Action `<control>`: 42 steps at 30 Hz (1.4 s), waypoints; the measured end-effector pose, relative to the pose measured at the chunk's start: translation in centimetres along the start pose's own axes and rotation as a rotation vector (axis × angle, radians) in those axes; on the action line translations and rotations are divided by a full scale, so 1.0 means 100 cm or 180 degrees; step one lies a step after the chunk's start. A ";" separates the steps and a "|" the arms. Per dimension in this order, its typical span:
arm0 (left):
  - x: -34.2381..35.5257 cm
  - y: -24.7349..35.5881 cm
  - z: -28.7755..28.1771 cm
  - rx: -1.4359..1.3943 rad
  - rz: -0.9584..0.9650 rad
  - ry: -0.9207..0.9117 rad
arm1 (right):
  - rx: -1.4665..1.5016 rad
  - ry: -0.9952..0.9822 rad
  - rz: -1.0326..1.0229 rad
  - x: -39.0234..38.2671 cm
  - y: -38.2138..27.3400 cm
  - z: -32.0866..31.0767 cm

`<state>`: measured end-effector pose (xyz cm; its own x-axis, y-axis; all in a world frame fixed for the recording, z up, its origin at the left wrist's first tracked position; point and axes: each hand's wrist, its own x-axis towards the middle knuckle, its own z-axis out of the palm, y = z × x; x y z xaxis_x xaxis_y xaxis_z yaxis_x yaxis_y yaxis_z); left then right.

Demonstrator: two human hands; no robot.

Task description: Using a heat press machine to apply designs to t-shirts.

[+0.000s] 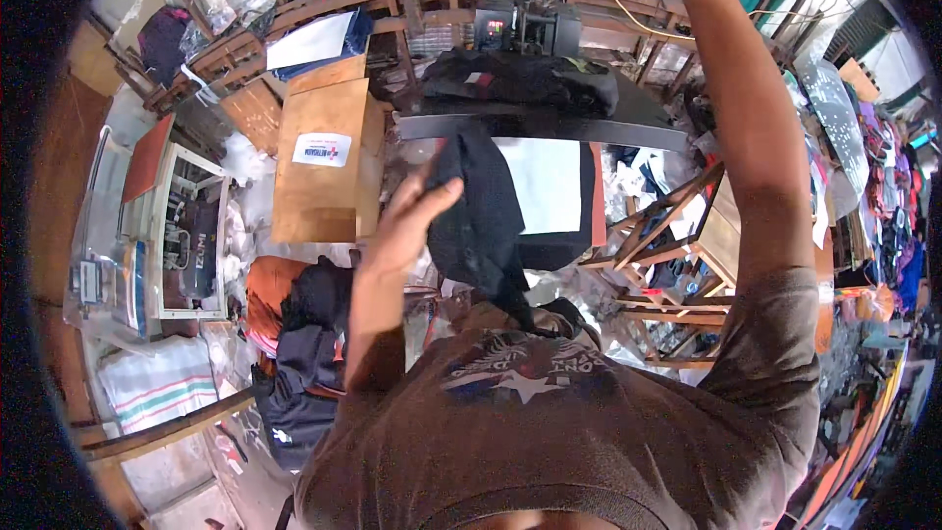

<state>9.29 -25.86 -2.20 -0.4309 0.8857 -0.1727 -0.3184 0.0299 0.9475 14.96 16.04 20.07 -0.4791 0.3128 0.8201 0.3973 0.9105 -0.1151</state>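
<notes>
My left hand (407, 221) is at the left edge of a folded black cloth (476, 206), its thumb over the near side and its blurred fingers partly behind a raised fold. To the right of that fold, a white sheet (545, 185) lies over black fabric, with a reddish-brown board edge (599, 196) beside it. Just beyond is a heat press with a wide dark plate (648, 118) and a small lit control box (500, 27). A black garment (520, 81) rests on top of the plate. My right arm (741, 88) reaches up past the top edge, so that hand is hidden.
A tall cardboard box (324, 196) stands left of the press, near a white-framed cabinet (186, 226). Dark and orange clothes (304, 334) are heaped by my left forearm. Wooden framing (677, 226) is on the right, and piled garments (893, 206) line the far right.
</notes>
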 end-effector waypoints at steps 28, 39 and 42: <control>0.054 -0.233 -0.022 0.3284 0.0948 0.0863 | 0.1797 -0.0757 0.2658 -0.471 -0.001 0.122; 0.004 -0.248 -0.014 0.4566 0.0705 0.0664 | 0.1027 -0.2690 -0.0245 -0.486 -0.041 0.197; 0.002 -0.245 -0.013 0.4695 0.0561 0.0617 | 0.0038 -0.1887 -0.0289 -0.468 -0.002 0.249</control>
<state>15.86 -27.02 -25.80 -0.5118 0.8577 0.0494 0.8126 0.4647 0.3516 17.80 8.01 -32.22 -0.8670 0.3281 0.3750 0.3272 0.9425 -0.0683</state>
